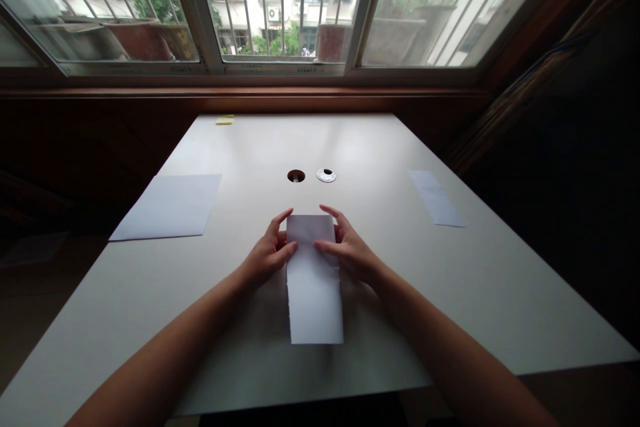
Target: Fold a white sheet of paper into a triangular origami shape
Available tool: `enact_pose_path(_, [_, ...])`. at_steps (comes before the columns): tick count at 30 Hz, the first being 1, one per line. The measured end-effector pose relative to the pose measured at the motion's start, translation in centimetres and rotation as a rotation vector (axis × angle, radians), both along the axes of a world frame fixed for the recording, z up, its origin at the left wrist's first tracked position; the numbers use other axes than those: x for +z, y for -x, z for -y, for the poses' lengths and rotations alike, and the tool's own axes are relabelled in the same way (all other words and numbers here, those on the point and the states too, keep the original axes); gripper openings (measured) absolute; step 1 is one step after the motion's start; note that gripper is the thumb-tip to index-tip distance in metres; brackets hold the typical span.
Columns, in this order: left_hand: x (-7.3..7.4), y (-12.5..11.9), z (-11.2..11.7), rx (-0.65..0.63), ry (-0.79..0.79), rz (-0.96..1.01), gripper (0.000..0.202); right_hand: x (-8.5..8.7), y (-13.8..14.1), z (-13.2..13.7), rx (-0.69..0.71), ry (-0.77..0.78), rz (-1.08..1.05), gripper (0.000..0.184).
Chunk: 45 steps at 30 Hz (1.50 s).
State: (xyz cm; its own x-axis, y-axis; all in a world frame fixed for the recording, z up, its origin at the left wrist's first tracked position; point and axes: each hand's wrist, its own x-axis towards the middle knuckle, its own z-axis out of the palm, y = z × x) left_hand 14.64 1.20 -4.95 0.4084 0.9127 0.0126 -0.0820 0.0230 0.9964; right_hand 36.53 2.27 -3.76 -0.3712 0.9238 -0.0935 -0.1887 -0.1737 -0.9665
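Note:
A long, narrow strip of white paper (315, 300) is held up over the near middle of the table, its lower end toward me. Its left edge looks slightly ragged, as if torn. My left hand (273, 250) pinches the strip's left side, thumb on top and fingers partly hidden behind it. On the opposite edge, my right hand (350, 247) grips the paper the same way. Both index fingers stick up beyond the strip's far end.
The white table (240, 153) has a round cable hole (296, 176) with its loose cover (327, 175) beside it. A larger paper sheet (170, 207) lies left, a narrow paper strip (437, 199) right. A yellow sticky note (225, 119) is at the far edge, before a barred window (280, 7).

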Motion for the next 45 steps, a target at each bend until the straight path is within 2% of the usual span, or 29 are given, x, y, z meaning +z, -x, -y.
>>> enact_pose_path(4, [-0.2,0.0,0.0,0.018,-0.006,-0.008,0.075,-0.2,0.1,0.0,0.001,-0.002,0.001,0.087])
enact_pose_path(7, [-0.2,0.0,0.0,0.028,0.007,-0.002,0.082,-0.3,0.1,0.1,-0.024,-0.008,0.003,0.086])
enact_pose_path(11, [0.0,-0.1,0.2,0.050,0.018,0.007,0.098,-0.4,0.1,0.0,-0.163,-0.043,0.001,0.083])
enact_pose_path(13, [0.3,-0.1,0.3,0.016,0.061,-0.019,0.100,-0.3,0.0,-0.1,-0.255,-0.082,-0.001,0.081])
enact_pose_path(15, [0.5,-0.1,0.3,-0.064,0.131,-0.040,0.094,-0.3,-0.1,-0.2,-0.340,-0.123,0.002,0.080])
enact_pose_path(17, [0.7,-0.2,0.4,-0.137,0.179,-0.054,0.079,-0.2,-0.2,-0.4,-0.407,-0.153,-0.001,0.080])
enact_pose_path(20, [0.8,-0.3,0.4,-0.158,0.194,-0.061,0.050,-0.3,-0.3,-0.5,-0.486,-0.184,-0.021,0.081])
enact_pose_path(23, [0.5,-0.2,0.3,-0.144,0.211,-0.064,0.038,-0.3,-0.3,-0.7,-0.551,-0.199,-0.047,0.080])
enact_pose_path(28, [-0.5,-0.1,0.0,-0.076,0.190,-0.065,0.047,-0.4,-0.6,-1.1,-0.627,-0.207,-0.120,0.075])
enact_pose_path(32, [-0.7,0.1,-0.3,0.019,0.091,-0.081,0.058,-0.8,-0.9,-1.6,-0.665,-0.174,-0.172,0.076])
enact_pose_path(38, [-0.3,0.3,-0.2,0.200,-0.062,-0.090,0.052,-1.1,-1.1,-2.0,-0.643,-0.084,-0.286,0.072])
enact_pose_path(42, [-0.2,0.2,-0.1,0.236,-0.099,-0.120,0.047,-0.9,-1.2,-1.9,-0.633,-0.068,-0.323,0.066])
enact_pose_path(45, [-0.4,0.2,-0.1,0.255,-0.145,-0.151,0.046,-0.7,-1.1,-1.8,-0.601,-0.077,-0.330,0.055])
